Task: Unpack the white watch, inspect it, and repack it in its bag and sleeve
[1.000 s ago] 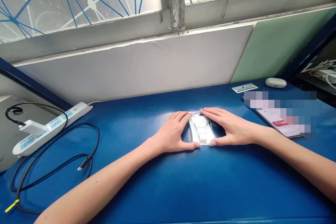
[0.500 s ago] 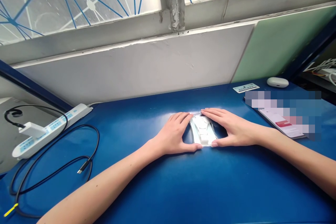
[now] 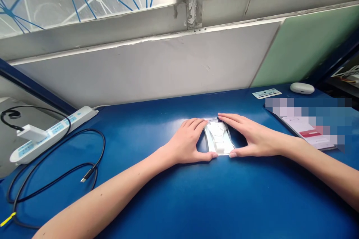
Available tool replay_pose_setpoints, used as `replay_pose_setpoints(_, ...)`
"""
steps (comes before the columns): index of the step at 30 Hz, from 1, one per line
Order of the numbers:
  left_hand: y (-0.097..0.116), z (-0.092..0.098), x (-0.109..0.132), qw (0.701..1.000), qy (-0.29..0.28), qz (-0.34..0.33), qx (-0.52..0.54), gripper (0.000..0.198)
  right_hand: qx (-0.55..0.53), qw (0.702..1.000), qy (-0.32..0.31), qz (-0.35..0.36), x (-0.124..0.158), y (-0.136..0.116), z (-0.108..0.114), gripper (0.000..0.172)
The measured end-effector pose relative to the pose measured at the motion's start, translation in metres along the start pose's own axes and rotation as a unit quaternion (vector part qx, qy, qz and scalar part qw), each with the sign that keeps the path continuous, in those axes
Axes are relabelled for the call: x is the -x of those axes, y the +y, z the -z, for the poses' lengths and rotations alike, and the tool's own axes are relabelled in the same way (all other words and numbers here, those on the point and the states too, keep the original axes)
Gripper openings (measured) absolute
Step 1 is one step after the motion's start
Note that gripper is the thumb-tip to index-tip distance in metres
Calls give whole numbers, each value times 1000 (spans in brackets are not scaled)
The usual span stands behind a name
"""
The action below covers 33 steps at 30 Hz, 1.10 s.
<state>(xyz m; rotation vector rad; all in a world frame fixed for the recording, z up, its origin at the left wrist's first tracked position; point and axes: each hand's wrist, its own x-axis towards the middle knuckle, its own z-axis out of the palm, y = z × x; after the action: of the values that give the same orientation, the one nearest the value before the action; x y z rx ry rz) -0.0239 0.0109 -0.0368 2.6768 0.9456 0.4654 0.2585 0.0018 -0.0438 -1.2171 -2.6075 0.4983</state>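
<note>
Left hand and right hand — fingers spread wide from thumbs — touch the corners of a shiny packet on the desk.

- Left arm is slanting up from lower left; left hand is curving into a C, fingers together, thumb spread.
- Right arm is slanting in from right; right hand is mirroring left, fingers straighter.

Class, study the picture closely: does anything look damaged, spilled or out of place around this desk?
The grey window post looks damaged: its surface is patchy and flaking. Left on the blue table, a black cable sprawls in untidy loops, its free connector plugged into nothing. No spill shows.
</note>
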Motion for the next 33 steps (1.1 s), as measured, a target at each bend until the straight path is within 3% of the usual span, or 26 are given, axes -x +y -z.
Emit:
replay_pose_setpoints(15,-11,10,-1,999,-35,-5,7,94,6,1000,-1,-22,0,6,-2,108)
replay_pose_setpoints(25,-8,9,-3,998,-45,48,-5,94,28,999,22,-5,-3,3,-2,86)
replay_pose_setpoints(33,-11,5,-3,998,-42,38,-4,91,30,999,18,-10,-3,8,-5,92)
